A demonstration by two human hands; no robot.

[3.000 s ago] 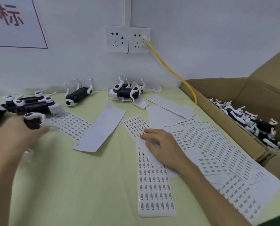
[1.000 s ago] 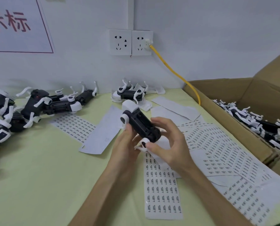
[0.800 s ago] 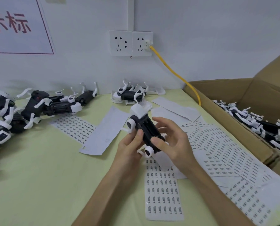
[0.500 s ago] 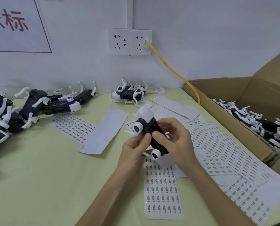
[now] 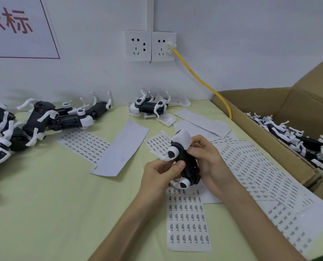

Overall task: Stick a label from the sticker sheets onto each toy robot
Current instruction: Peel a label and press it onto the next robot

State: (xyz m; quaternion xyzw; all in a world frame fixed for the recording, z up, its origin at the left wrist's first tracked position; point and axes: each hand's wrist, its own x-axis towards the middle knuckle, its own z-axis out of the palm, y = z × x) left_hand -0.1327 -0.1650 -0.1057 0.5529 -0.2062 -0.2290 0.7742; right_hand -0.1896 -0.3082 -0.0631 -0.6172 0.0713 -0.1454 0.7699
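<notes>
Sign [image 5: 15, 27]: white sheet on the wall, red characters, red border.
Robot pile [image 5: 34, 123]: black-and-white toy robots heaped at the table's left edge, white legs sticking up.
Table [image 5: 44, 213]: pale yellow-green top.
Left sticker sheet [image 5: 83, 144]: flat, its far corner under the pile.
Blank strip [image 5: 121, 149]: plain white paper, lying diagonally just right of that sheet.
Wall robots [image 5: 149, 108]: small cluster against the wall, below the sockets [image 5: 149, 46].
Left hand [image 5: 158, 176]: fingers curled round the held robot from the near side, thumb pressed on its black body.
Held toy robot [image 5: 187, 164]: lifted above the sheets between both hands, white head end pointing away.
Near sticker sheet [image 5: 189, 221]: directly under the hands, rows of small labels.
Yellow cable [image 5: 202, 81]: runs from the right socket down behind the box.
Right hand [image 5: 207, 161]: wrapped round the robot's right side, fingertips near the head; cannot tell whether a label is pinched.
Right sticker sheets [image 5: 260, 172]: overlapping, fanned between hands and box.
Cardboard box [image 5: 260, 102]: open, far right.
Boxed robots [image 5: 292, 140]: packed inside.
</notes>
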